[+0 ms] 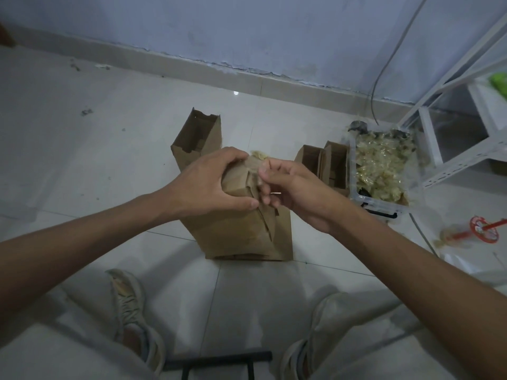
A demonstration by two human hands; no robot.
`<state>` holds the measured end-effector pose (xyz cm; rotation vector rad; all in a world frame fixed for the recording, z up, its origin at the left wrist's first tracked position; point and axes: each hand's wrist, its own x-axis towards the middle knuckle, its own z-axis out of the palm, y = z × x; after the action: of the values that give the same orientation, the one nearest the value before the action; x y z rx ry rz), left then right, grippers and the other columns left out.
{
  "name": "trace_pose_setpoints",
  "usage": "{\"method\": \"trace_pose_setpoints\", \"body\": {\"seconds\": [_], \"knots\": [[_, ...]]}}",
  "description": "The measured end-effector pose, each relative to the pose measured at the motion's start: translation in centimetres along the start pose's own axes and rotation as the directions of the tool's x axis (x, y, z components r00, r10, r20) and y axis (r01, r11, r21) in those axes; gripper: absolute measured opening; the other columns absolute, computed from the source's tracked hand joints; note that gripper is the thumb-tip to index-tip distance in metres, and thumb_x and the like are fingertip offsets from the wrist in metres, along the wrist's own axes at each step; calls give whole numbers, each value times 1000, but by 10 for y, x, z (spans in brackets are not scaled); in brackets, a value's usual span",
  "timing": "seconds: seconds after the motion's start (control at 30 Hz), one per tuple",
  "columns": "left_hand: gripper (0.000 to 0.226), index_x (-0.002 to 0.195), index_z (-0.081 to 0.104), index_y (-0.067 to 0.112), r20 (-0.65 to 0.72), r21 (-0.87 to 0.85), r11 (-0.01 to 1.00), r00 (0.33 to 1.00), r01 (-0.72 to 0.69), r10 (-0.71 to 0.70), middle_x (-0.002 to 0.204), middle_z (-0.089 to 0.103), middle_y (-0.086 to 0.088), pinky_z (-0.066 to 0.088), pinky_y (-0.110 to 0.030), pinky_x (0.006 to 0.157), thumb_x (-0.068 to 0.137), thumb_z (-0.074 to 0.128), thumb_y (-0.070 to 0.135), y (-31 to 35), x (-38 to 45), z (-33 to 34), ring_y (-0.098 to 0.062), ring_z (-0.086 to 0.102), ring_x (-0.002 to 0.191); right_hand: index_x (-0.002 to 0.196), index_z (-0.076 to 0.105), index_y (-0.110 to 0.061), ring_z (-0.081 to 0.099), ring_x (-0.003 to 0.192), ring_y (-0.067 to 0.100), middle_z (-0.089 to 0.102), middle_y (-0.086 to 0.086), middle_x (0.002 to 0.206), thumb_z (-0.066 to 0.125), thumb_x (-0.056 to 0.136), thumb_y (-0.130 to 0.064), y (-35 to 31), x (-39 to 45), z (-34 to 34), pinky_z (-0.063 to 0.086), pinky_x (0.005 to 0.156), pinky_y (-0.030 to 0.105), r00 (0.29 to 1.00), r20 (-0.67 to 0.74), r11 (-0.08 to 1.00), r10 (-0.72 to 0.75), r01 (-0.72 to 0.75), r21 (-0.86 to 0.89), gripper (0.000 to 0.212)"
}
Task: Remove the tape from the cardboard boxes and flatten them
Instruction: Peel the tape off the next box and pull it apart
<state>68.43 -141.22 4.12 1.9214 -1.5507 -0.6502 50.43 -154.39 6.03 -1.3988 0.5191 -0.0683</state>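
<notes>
A small brown cardboard box (238, 180) is held up in front of me, above a stack of flattened cardboard (241, 237) on the floor. My left hand (211, 182) grips the box from the left, fingers over its top and thumb along the lower edge. My right hand (290, 187) pinches a strip of clear tape (259, 156) at the box's top right corner. An open-ended box (199, 137) lies behind. Two more boxes (326, 163) stand to the right.
A clear plastic bin (384, 165) of crumpled tape sits right of the boxes. A white metal rack (461, 116) stands at the far right, a red tape dispenser (484, 229) lies on the tiles. My shoes (131, 311) and a black stool frame (219, 363) are below.
</notes>
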Motion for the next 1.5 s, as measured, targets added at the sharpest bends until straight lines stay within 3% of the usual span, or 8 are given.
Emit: {"method": "trace_pose_setpoints", "body": {"seconds": [0.2,0.33,0.43,0.73,0.93,1.17,1.33,1.5], "knots": [[90,139,50,30,17,-42,998,999,-50,51,122,58,20,52,-33,96,65,78,71,2,-3,-5,-1,57,113,98,56,-8,52,57,14,47,1,66,50,108,-21,-2,-3,-7,27,61,33,998,16,975,53,-55,213,17],[93,140,47,31,26,87,996,999,-35,33,120,55,20,52,-34,89,63,73,77,-2,-5,-7,-3,56,104,94,63,-6,56,59,16,59,6,69,59,107,-19,0,-6,-2,39,55,28,975,-206,977,-78,34,-210,19],[95,139,48,27,37,253,964,997,-79,72,116,51,19,45,-31,82,64,65,83,-3,-6,-7,-5,49,97,119,62,-11,53,57,15,59,4,66,66,103,-18,1,-8,-3,41,52,23,962,-256,981,-95,47,-186,17],[67,105,31,41,62,410,905,994,-110,93,95,38,19,43,-38,82,67,61,87,1,-6,-6,-9,41,83,134,65,-8,67,81,26,75,18,101,51,107,-5,0,-12,-2,51,66,30,989,-36,990,-144,144,8,31],[77,113,43,34,125,440,894,992,-87,35,103,46,15,41,-36,88,63,54,91,-1,-6,-10,-9,41,90,117,69,-4,76,76,28,80,9,98,64,103,-11,-7,-11,-9,58,67,30,975,94,919,-202,222,-327,17],[92,136,49,27,173,461,877,983,-136,62,116,52,12,33,-31,91,69,62,88,4,-8,-7,-9,44,101,100,63,-23,62,74,17,65,-7,87,78,93,-31,3,1,0,57,67,39,922,-16,620,-387,248,-745,18],[96,138,49,28,189,488,858,979,-159,73,124,57,7,31,-31,92,65,60,89,4,-5,-13,-10,47,105,123,45,-21,62,54,25,64,7,84,81,91,-31,8,5,7,48,48,24,973,-187,896,-137,41,-442,50],[97,143,44,31,236,466,868,970,-169,62,126,53,11,24,-26,87,67,73,82,5,-11,-2,-6,38,100,97,66,-11,58,50,15,69,20,79,76,94,-40,7,9,3,50,55,30,982,-129,847,-138,49,-530,31]]}}
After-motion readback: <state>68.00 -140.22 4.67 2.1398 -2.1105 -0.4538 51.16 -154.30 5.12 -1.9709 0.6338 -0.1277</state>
